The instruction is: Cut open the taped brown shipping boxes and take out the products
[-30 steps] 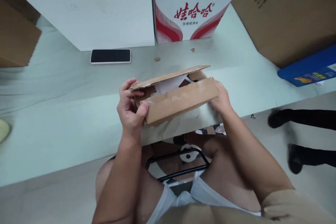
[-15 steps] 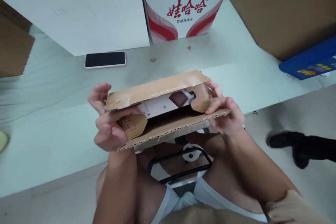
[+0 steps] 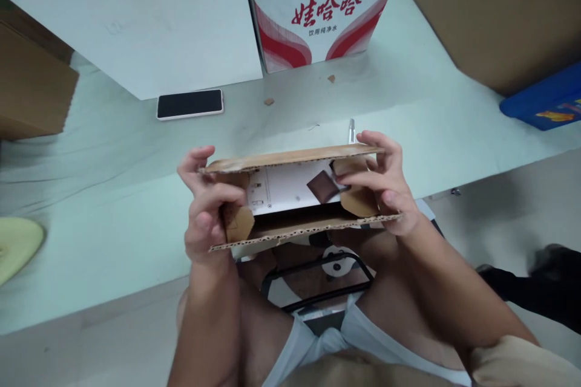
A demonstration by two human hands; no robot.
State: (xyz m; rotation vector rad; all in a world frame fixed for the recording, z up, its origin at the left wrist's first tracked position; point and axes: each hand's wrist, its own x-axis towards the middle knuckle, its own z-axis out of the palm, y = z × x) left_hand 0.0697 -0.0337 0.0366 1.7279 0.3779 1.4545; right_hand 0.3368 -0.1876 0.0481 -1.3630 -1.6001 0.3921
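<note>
Between my hands is a small brown cardboard box (image 3: pixel 290 233), its open mouth facing me over my lap. My left hand (image 3: pixel 206 211) grips the left end, index finger on the folded side flap (image 3: pixel 238 225). At the other end my right hand (image 3: pixel 385 184) holds the box, with fingers reaching into the opening over the right side flap (image 3: pixel 359 201). Inside lies a white printed box (image 3: pixel 290 190) with a dark square picture on it; a dark gap shows below it. The rest of the inside is hidden.
A phone (image 3: pixel 190 104) lies on the pale green table (image 3: pixel 122 205) before a large white box (image 3: pixel 172 24). Behind stand a red-and-white water carton (image 3: pixel 331 18), a brown carton (image 3: pixel 499 18) and a blue package (image 3: pixel 544 100). A silvery object (image 3: pixel 351 130) lies beyond my hands. Another person's leg (image 3: pixel 535 290) is at right.
The box has tilted, showing more of the white box inside. My right fingers have moved from the flap's edge into the opening. The person's feet at right have shifted.
</note>
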